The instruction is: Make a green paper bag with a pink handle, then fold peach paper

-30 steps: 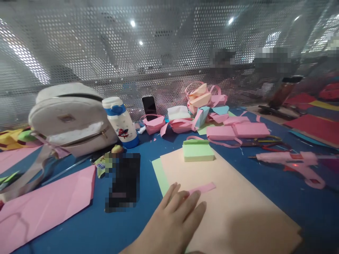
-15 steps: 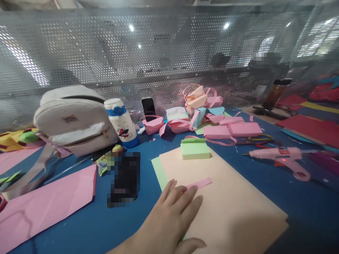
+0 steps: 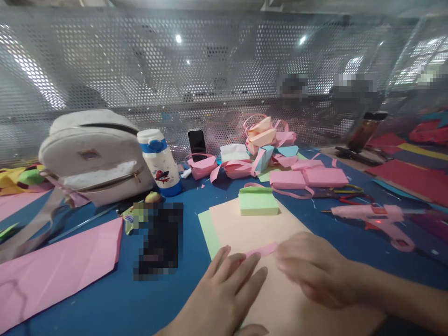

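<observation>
My left hand (image 3: 231,284) lies flat with its fingers spread. Its fingertips press on a narrow pink paper strip (image 3: 264,249), covering the strip's left part. Under both hands are stacked sheets of peach paper (image 3: 227,224), with a green sheet (image 3: 206,228) showing at the left edge. My right hand (image 3: 315,266) is at the right end of the strip, its fingers bent and drawn together. Motion blurs it, and whatever its fingertips may hold is hidden. Just beyond the hands, a small light green paper box (image 3: 258,204) sits on the peach paper.
A pink glue gun (image 3: 371,214) with a lit red light lies at the right, near pliers (image 3: 346,190). Pink paper bags (image 3: 325,177) are heaped behind. A bottle (image 3: 159,163), white backpack (image 3: 94,158) and folded pink paper (image 3: 63,270) occupy the left.
My right hand has come in from the right to the strip's right end. My left hand stays on the strip. The view has shifted slightly.
</observation>
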Demonstrator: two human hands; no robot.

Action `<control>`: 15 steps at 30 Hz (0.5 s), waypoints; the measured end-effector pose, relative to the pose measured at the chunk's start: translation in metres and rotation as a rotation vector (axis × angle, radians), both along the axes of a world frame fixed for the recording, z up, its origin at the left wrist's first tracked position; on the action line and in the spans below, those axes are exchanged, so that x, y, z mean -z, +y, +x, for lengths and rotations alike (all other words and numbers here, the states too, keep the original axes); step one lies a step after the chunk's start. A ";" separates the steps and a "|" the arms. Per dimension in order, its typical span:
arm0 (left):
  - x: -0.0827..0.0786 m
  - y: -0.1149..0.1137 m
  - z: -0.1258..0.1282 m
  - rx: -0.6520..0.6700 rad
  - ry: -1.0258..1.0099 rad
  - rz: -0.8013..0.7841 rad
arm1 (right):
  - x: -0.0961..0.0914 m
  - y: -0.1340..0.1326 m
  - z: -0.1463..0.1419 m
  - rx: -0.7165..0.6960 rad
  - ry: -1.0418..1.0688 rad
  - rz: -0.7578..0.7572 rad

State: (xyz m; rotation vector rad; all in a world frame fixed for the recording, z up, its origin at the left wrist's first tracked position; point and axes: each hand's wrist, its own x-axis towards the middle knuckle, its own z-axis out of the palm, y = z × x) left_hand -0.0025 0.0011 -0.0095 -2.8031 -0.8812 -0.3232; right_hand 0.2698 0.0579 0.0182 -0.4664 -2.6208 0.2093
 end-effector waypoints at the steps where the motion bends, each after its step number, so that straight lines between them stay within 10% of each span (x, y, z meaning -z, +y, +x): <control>1: 0.003 0.001 0.000 -0.006 -0.009 0.049 | 0.002 0.003 -0.003 -0.024 0.009 0.017; 15: -0.006 0.010 -0.002 -0.021 -0.070 0.292 | 0.014 0.017 -0.007 -0.005 -0.142 -0.088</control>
